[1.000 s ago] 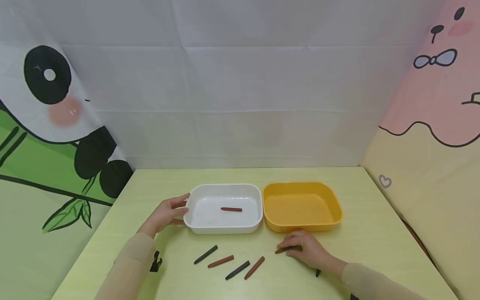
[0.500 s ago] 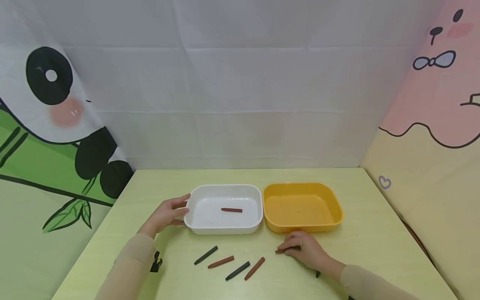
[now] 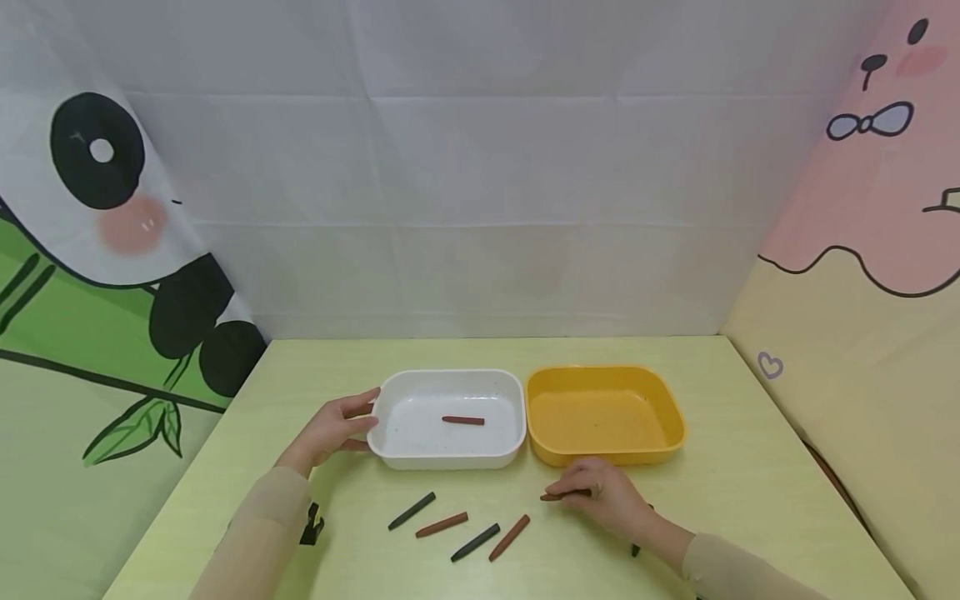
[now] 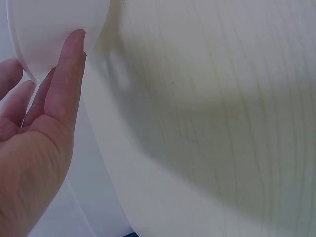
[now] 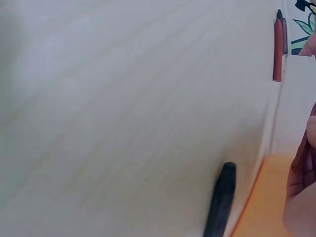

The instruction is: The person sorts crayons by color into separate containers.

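Note:
A brown-red crayon is pinched between the thumb and fingers of my right hand, just in front of the yellow tray. Its far end is hidden by the fingers. My left hand touches the left end of the white tray with extended fingers; the left wrist view shows a fingertip against its outer wall. One red crayon lies inside the white tray. Beneath my right wrist, a black crayon is partly covered; the right wrist view shows a black crayon too.
In front of the white tray lie a black crayon, a red crayon, another black crayon and another red crayon. The two trays stand side by side on the pale yellow table. Printed cloth walls enclose the table.
My right hand has shifted slightly left and toward the yellow tray, carrying the brown-red crayon with it. The left hand and both trays stay where they were.

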{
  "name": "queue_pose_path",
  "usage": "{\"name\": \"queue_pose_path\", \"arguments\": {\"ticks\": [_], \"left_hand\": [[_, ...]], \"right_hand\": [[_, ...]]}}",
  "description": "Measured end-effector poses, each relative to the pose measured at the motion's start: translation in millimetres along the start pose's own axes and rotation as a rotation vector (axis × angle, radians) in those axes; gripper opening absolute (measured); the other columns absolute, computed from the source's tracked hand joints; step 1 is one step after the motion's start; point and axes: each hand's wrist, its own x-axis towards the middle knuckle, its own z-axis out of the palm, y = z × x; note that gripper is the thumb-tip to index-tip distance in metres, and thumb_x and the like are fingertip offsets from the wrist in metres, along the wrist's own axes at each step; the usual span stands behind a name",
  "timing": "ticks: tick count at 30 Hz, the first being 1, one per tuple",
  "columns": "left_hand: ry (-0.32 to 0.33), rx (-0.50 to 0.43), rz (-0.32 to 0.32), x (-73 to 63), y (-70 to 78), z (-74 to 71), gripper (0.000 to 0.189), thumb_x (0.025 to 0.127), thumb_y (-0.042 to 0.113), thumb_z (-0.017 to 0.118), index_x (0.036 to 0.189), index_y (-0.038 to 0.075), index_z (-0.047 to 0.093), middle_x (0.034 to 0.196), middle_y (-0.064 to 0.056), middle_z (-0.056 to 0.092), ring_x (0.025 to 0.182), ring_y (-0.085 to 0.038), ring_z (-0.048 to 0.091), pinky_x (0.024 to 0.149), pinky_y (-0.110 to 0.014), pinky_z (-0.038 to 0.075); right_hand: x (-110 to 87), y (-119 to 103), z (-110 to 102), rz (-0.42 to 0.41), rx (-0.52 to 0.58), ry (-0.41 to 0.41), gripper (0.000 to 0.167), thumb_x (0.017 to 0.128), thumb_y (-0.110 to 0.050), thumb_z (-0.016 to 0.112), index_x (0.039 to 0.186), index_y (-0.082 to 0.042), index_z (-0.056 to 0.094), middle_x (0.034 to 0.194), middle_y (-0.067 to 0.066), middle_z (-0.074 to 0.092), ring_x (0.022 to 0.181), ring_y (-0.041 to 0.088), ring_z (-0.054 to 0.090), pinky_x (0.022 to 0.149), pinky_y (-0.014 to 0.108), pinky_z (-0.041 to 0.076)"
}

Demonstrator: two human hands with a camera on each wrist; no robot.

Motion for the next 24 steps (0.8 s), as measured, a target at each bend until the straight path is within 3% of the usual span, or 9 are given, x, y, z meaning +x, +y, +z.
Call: {"name": "queue_pose_path", "arguments": {"ticks": [12,19,24], "left_hand": [[-0.012,-0.008,0.025,2.0,-4.1,-2.5,0.061,0.098,0.005,0.06,0.153,0.006,0.034,0.149,-0.033,0.035,0.122,-0.044,0.053,0.081,-0.045,0.059],[-0.016,-0.005,0.021,1.7,-2.1,-2.1,0.061,0.099,0.005,0.059,0.154,0.006,0.034,0.151,-0.032,0.033,0.125,-0.046,0.05,0.082,-0.046,0.058],[-0.015,-0.007,0.013,1.9,-1.8,-1.5,0.061,0.098,0.005,0.06,0.154,0.007,0.034,0.151,-0.032,0.033,0.125,-0.047,0.05,0.082,-0.046,0.058]], "right_hand": [[20.2,-20,-3,-0.052,0.028,0.059,0.026,0.081,-0.002,0.079,0.102,-0.016,0.08,0.095,-0.01,0.067,0.086,0.009,0.058,0.073,0.026,0.053],[34.6,-31,5,0.008,0.022,0.057,0.024,0.082,-0.005,0.078,0.102,-0.019,0.081,0.094,-0.011,0.067,0.087,0.009,0.057,0.075,0.027,0.053],[44.2,-37,12,-0.01,0.05,0.092,0.022,0.082,-0.004,0.078,0.101,-0.015,0.08,0.094,-0.009,0.067,0.087,0.01,0.057,0.074,0.027,0.053]]}}
